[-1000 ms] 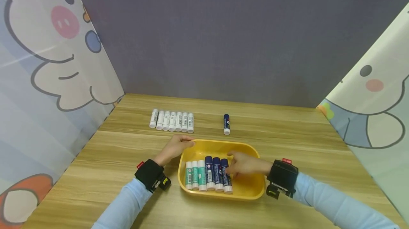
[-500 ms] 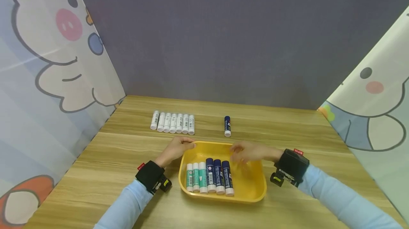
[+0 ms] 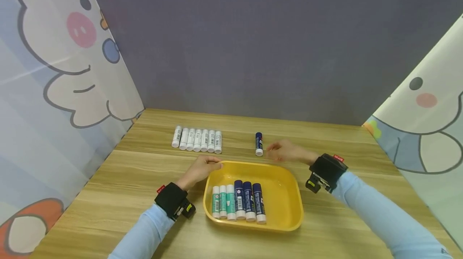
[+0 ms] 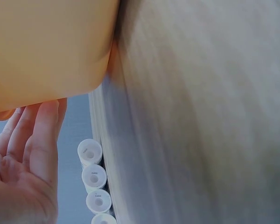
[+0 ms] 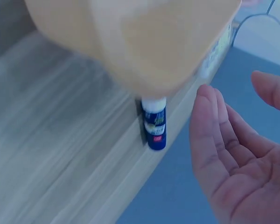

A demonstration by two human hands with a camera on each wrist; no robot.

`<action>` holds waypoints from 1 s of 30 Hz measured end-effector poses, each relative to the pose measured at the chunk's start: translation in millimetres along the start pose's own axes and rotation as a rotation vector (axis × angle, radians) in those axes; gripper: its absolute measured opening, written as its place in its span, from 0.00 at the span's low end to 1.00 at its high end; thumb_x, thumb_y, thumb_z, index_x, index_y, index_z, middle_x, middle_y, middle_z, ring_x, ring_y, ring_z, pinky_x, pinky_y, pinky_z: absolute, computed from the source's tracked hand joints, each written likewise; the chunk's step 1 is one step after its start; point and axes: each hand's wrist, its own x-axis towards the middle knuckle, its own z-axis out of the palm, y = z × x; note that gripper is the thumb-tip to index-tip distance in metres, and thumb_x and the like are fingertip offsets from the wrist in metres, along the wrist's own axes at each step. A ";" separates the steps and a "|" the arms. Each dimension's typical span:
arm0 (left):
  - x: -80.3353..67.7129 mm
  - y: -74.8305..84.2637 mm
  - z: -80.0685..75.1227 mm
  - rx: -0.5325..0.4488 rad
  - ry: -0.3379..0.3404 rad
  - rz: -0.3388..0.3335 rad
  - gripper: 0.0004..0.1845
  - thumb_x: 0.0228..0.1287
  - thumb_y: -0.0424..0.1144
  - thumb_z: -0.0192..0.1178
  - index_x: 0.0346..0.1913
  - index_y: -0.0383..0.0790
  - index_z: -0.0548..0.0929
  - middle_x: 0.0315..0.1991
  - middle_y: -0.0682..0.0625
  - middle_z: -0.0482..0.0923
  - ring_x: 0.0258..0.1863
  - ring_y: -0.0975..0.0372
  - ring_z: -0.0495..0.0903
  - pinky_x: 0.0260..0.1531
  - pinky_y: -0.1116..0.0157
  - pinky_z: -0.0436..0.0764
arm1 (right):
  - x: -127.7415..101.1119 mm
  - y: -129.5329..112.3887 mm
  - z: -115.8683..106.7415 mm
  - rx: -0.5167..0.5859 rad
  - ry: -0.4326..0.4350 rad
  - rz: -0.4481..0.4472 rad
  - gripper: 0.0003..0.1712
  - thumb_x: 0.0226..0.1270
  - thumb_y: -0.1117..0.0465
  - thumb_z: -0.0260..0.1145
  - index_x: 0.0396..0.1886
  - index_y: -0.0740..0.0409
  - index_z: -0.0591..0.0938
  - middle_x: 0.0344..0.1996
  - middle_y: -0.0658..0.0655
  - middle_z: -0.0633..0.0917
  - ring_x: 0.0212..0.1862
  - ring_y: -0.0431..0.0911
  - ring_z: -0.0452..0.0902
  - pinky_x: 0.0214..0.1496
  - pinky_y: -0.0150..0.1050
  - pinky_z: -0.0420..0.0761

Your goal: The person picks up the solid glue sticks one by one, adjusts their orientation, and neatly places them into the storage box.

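Note:
A yellow tray (image 3: 285, 215) sits on the wooden table (image 3: 108, 194) and holds three teal glue sticks (image 3: 223, 201) and three dark blue glue sticks (image 3: 248, 201) side by side. My left hand (image 3: 200, 168) rests against the tray's far left corner (image 4: 60, 70), fingers straight. My right hand (image 3: 283, 151) hovers open beyond the tray, just right of a lone dark blue glue stick (image 3: 259, 144) lying on the table; this stick (image 5: 154, 123) appears in the right wrist view beside my open palm (image 5: 238, 158), apart from it.
A row of several white glue sticks (image 3: 197, 139) lies at the back left of the table, their ends (image 4: 94, 175) seen in the left wrist view. A grey backdrop and cartoon-printed curtains enclose the table on three sides.
My right hand has lifted out of the tray, away from the blue sticks, and moved back toward the lone blue stick. The left hand stays at the tray corner.

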 end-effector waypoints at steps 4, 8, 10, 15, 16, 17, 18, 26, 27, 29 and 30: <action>-0.5 2.0 -1.0 0.008 0.000 0.002 0.12 0.61 0.39 0.58 0.44 0.39 0.83 0.40 0.49 0.82 0.38 0.61 0.77 0.42 0.63 0.75 | 15.1 5.2 -8.0 -0.063 0.061 -0.024 0.23 0.66 0.61 0.57 0.54 0.75 0.71 0.31 0.65 0.80 0.29 0.46 0.73 0.36 0.38 0.77; -0.9 4.1 -0.4 0.025 0.003 -0.006 0.11 0.60 0.39 0.59 0.44 0.40 0.83 0.41 0.49 0.82 0.40 0.61 0.78 0.44 0.61 0.76 | 31.9 12.5 -13.0 -0.185 0.150 -0.071 0.21 0.65 0.61 0.58 0.51 0.73 0.74 0.39 0.66 0.81 0.35 0.50 0.77 0.38 0.38 0.78; -0.9 5.1 0.0 0.040 0.004 -0.014 0.12 0.59 0.40 0.59 0.44 0.41 0.83 0.42 0.49 0.82 0.41 0.60 0.78 0.45 0.60 0.76 | 39.7 15.1 -14.5 -0.272 0.193 -0.105 0.20 0.64 0.61 0.58 0.49 0.73 0.76 0.41 0.67 0.81 0.39 0.53 0.78 0.42 0.42 0.79; -1.4 7.1 0.4 0.071 0.001 -0.001 0.13 0.59 0.38 0.59 0.45 0.37 0.83 0.42 0.46 0.82 0.40 0.59 0.80 0.44 0.60 0.77 | 56.6 16.3 -15.8 -0.425 0.234 -0.121 0.20 0.60 0.61 0.60 0.46 0.74 0.78 0.41 0.69 0.82 0.43 0.57 0.79 0.47 0.48 0.77; -1.5 7.6 0.4 0.074 -0.001 0.009 0.13 0.59 0.37 0.59 0.45 0.35 0.83 0.41 0.45 0.83 0.40 0.59 0.80 0.44 0.60 0.78 | 59.8 16.1 -15.5 -0.442 0.232 -0.112 0.19 0.60 0.61 0.60 0.45 0.73 0.79 0.41 0.68 0.83 0.42 0.57 0.79 0.47 0.49 0.77; -1.9 8.5 0.3 0.073 -0.002 0.010 0.13 0.59 0.37 0.59 0.45 0.35 0.83 0.41 0.44 0.83 0.40 0.58 0.80 0.44 0.60 0.78 | 62.9 16.0 -15.1 -0.455 0.229 -0.099 0.19 0.59 0.61 0.61 0.45 0.73 0.79 0.41 0.68 0.83 0.42 0.56 0.79 0.47 0.49 0.77; -2.0 9.7 0.2 0.077 -0.002 0.014 0.13 0.59 0.37 0.59 0.45 0.34 0.83 0.41 0.44 0.83 0.40 0.58 0.80 0.44 0.60 0.78 | 65.9 15.5 -14.6 -0.468 0.224 -0.093 0.19 0.59 0.61 0.61 0.44 0.73 0.79 0.40 0.68 0.83 0.40 0.56 0.79 0.47 0.48 0.77; 0.3 16.7 -1.8 0.202 -0.031 0.071 0.11 0.58 0.36 0.60 0.41 0.35 0.84 0.36 0.47 0.83 0.34 0.61 0.79 0.36 0.65 0.78 | 87.0 18.2 -9.7 -0.506 0.179 -0.001 0.16 0.57 0.60 0.63 0.39 0.69 0.79 0.32 0.60 0.81 0.31 0.48 0.71 0.37 0.41 0.74; 0.9 17.4 -2.0 0.213 -0.034 0.074 0.10 0.58 0.36 0.60 0.40 0.35 0.84 0.35 0.48 0.83 0.33 0.62 0.79 0.35 0.66 0.77 | 89.5 19.0 -9.3 -0.500 0.177 0.005 0.14 0.57 0.60 0.64 0.35 0.68 0.79 0.29 0.58 0.80 0.29 0.47 0.70 0.34 0.39 0.72; 1.4 18.8 -2.4 0.231 -0.039 0.074 0.09 0.58 0.36 0.60 0.39 0.36 0.85 0.34 0.48 0.83 0.32 0.63 0.78 0.33 0.67 0.77 | 94.4 20.8 -9.4 -0.482 0.156 0.007 0.12 0.56 0.57 0.65 0.25 0.64 0.77 0.20 0.54 0.74 0.24 0.45 0.66 0.28 0.36 0.67; 1.5 19.8 -2.6 0.239 -0.038 0.069 0.09 0.58 0.36 0.60 0.39 0.36 0.85 0.34 0.48 0.83 0.32 0.63 0.78 0.33 0.67 0.76 | 96.9 21.6 -9.7 -0.467 0.141 0.010 0.15 0.56 0.56 0.66 0.20 0.61 0.74 0.17 0.52 0.70 0.21 0.44 0.63 0.25 0.35 0.64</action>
